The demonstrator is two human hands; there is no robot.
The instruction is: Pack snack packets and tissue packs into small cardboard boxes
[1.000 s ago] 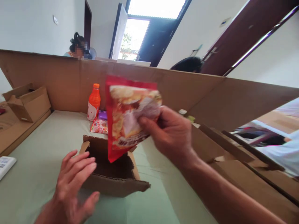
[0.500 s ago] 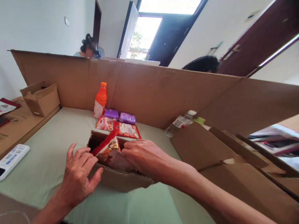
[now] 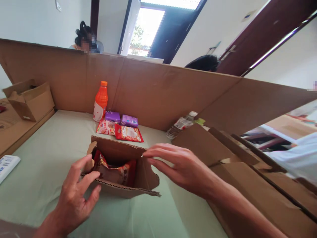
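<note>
2 open hands (image 3: 74,195) (image 3: 183,165) touch edges of the box (image 3: 123,191).

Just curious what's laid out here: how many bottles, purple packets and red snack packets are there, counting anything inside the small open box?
Bottles: 2
Purple packets: 2
Red snack packets: 3, one of them inside the box
Total: 7

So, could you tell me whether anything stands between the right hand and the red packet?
Only the right flap of the small box: the right hand is outside it, fingertips at its top edge, while the red packet lies inside. The box is open above.
</note>
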